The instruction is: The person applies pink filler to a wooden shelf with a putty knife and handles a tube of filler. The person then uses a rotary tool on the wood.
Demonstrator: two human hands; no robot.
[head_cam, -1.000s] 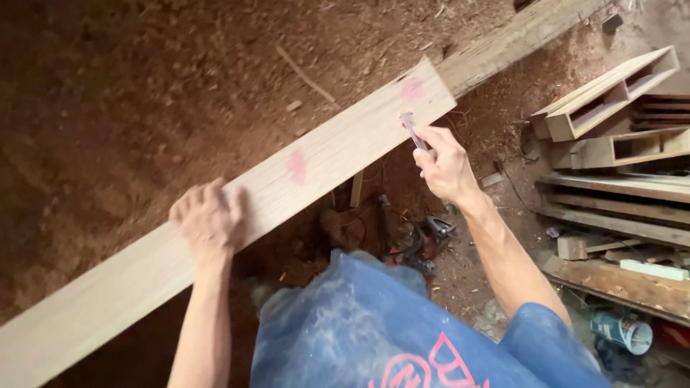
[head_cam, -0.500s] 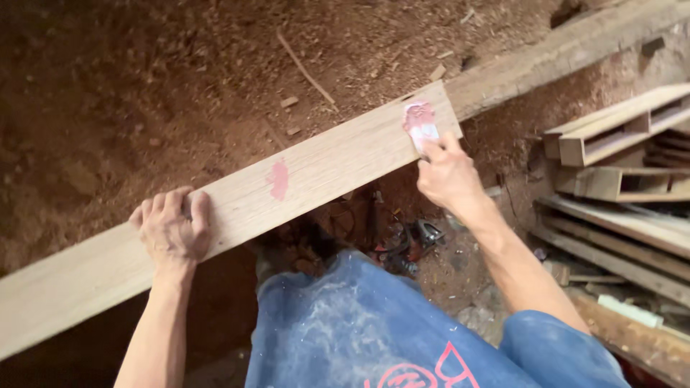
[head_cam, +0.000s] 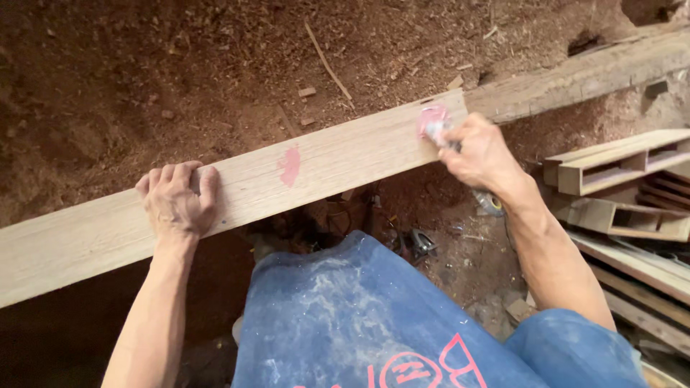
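Since the earlier frame the right hand [head_cam: 483,154] has shifted along to the end of the long pale wooden plank [head_cam: 244,194], fingers clamped on a small pink-smeared applicator [head_cam: 436,129] pressed into the pink patch there. Left hand [head_cam: 176,201] grips the plank's far edge, fingers curled over it. A second pink smear [head_cam: 290,165] sits mid-plank, which spans the sawdust floor [head_cam: 144,79] diagonally.

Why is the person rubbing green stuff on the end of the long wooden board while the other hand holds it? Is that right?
Not quite: the stuff is pink, not green. The head view shows the right hand rubbing a pink patch at the end of the long wooden board, while the left hand holds the board.
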